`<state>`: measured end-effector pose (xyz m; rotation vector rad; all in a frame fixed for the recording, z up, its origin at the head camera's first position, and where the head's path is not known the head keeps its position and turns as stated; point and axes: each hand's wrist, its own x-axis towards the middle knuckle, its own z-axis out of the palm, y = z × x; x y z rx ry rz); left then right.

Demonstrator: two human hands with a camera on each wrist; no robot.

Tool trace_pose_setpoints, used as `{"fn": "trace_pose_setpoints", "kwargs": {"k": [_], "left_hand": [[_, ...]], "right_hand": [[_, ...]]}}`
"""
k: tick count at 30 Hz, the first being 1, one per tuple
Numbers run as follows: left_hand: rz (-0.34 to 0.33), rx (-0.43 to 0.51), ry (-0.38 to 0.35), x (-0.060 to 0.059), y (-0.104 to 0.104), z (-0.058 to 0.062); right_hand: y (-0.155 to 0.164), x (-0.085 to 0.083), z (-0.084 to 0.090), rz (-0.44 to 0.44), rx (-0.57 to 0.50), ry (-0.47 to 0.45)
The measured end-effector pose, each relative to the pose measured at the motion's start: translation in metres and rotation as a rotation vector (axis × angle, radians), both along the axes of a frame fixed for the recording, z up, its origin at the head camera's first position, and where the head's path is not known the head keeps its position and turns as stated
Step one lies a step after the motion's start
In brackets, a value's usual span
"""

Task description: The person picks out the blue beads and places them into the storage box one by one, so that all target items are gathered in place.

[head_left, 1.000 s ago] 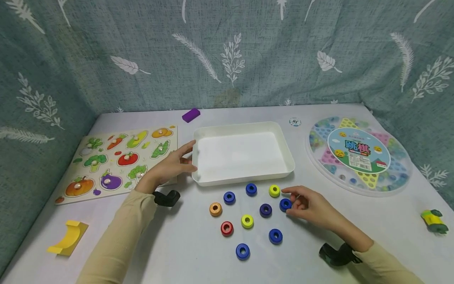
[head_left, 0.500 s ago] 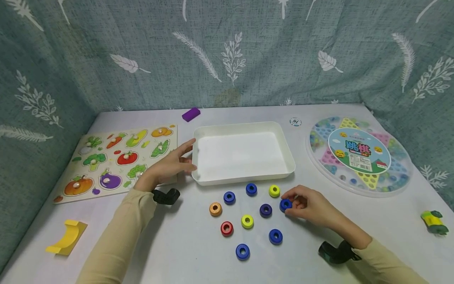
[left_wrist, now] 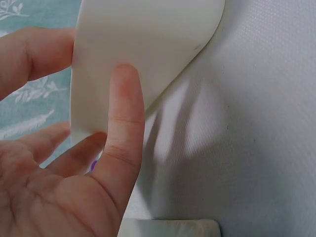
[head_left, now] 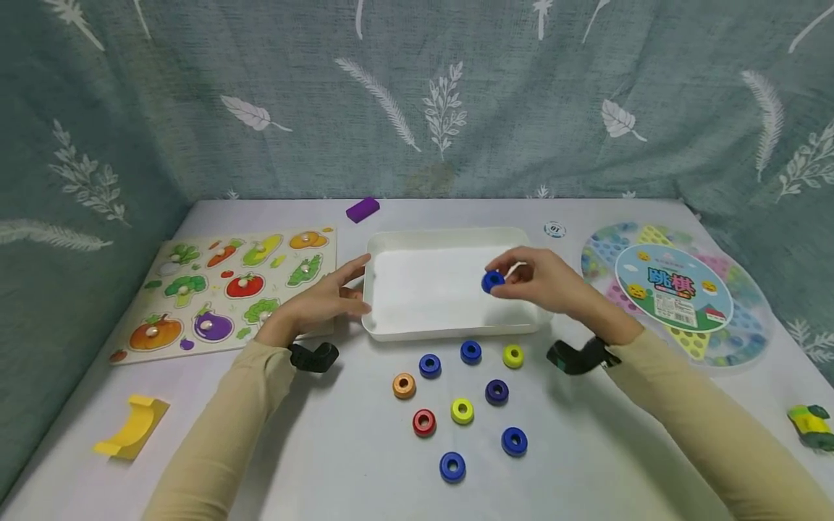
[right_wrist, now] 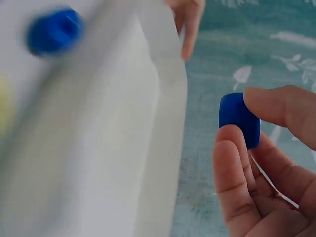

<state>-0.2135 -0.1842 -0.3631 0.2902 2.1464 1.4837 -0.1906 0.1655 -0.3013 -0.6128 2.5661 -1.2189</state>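
My right hand [head_left: 544, 281] pinches a thick blue ring [head_left: 493, 282] between thumb and fingers, over the right part of a shallow white tray [head_left: 449, 336]. In the right wrist view the blue ring [right_wrist: 239, 118] is seen side-on, apart from the tray. At the tray's left end, the fingertips and thumb of my left hand [head_left: 323, 302] touch the outer wall. The left wrist view shows that thumb [left_wrist: 126, 113] lying straight along the wall. In front of the tray lie several rings, among them an orange ring [head_left: 404, 386], a red ring [head_left: 424, 422] and a yellow ring [head_left: 462, 411].
A vegetable peg puzzle [head_left: 215, 297] lies left of the tray, and a round Chinese checkers set [head_left: 677, 286] on the right. Around the edges are a purple block [head_left: 363, 210], a yellow curved block [head_left: 133, 428] and a green-yellow toy [head_left: 811, 425]. A curtain [head_left: 417, 108] hangs behind.
My right hand has taken hold of the blue ring on the right of the group, lifted it and carried it up and left over the tray. The left hand stays at the tray.
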Motion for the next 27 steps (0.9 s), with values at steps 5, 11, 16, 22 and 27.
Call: {"fn": "trace_pose_setpoints", "kwargs": {"k": [5, 11, 16, 22, 27], "left_hand": [[0.000, -0.002, -0.016, 0.000, 0.001, 0.001], [0.018, -0.016, -0.022, 0.002, 0.000, 0.003], [0.027, -0.021, -0.024, 0.003, 0.001, 0.004], [0.019, -0.027, -0.024, 0.002, 0.000, 0.003], [0.017, -0.013, -0.026, 0.002, 0.000, 0.003]], "right_hand": [[-0.036, -0.050, 0.001, -0.039, 0.022, -0.084], [-0.076, -0.087, -0.026, -0.051, 0.026, -0.171], [-0.093, -0.098, -0.048, -0.076, 0.099, -0.203], [-0.098, -0.099, -0.057, -0.104, 0.092, -0.230], [-0.095, -0.095, -0.051, -0.102, 0.091, -0.233]]}}
